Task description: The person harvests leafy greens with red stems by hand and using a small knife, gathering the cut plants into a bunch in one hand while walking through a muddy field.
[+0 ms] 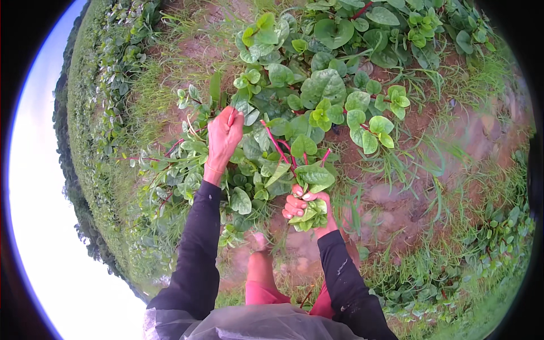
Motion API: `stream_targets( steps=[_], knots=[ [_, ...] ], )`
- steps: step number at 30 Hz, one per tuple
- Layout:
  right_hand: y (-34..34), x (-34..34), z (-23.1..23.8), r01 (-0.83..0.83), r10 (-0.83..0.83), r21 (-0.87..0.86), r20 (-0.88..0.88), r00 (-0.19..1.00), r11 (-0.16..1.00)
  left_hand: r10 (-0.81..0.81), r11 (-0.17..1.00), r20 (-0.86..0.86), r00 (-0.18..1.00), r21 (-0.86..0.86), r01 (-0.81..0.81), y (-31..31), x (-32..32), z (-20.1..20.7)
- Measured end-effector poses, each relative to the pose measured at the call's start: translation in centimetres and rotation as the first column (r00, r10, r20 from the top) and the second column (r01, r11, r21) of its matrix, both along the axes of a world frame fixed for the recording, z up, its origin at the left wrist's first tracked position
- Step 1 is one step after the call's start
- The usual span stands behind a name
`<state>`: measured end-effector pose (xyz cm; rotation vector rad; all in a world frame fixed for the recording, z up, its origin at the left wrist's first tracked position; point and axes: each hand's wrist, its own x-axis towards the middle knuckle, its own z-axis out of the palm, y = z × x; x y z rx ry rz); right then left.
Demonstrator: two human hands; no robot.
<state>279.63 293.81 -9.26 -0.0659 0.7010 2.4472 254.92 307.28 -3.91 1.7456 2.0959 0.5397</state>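
Observation:
My left hand [224,139] is closed in a fist among the plants, at the left side of a leafy Malabar spinach clump [323,85]. A short reddish stem piece [231,117] shows at the top of that fist; the rest of it is hidden by the fingers. Lower and to the right, my right hand [294,205] grips a bunch of cut Malabar spinach [315,177]. Several red stem ends point up and away from this bunch, while green leaves [310,216] stick out below the fingers.
Reddish, wet-looking soil [391,198] with grass tufts lies to the right. More leafy plants [116,68] form a row at the far left, and others [419,286] grow at the lower right. My bare leg [260,269] is below, between my arms.

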Motion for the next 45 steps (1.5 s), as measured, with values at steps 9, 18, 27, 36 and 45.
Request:
stream_targets(
  steps=[9,18,27,36,45],
  knots=[
    [-1.0,-1.5,0.2,-0.008,0.008,-0.001,0.013,1.000,1.000,0.331,0.938,0.780,0.530,-0.213,-0.272,21.2,-1.8,6.8],
    [-0.9,0.3,0.1,0.034,-0.016,-0.139,0.132,0.991,0.990,-0.050,0.916,0.417,0.908,-0.344,0.208,9.6,8.7,4.9],
    [-1.2,-2.2,0.0,-0.123,0.171,-0.133,0.464,0.869,0.983,-0.418,0.657,0.440,0.795,-0.458,0.599,-12.7,8.5,6.7],
    [-0.7,-2.9,1.8,-0.199,0.251,-0.158,0.478,0.842,0.967,-0.485,0.586,0.516,0.706,-0.407,0.700,-9.5,5.4,9.6],
    [-1.9,-4.6,0.4,-0.078,0.095,-0.148,0.110,0.989,0.986,-0.685,0.678,-0.433,0.586,-0.673,0.296,6.3,-8.3,-2.2]
  ],
)
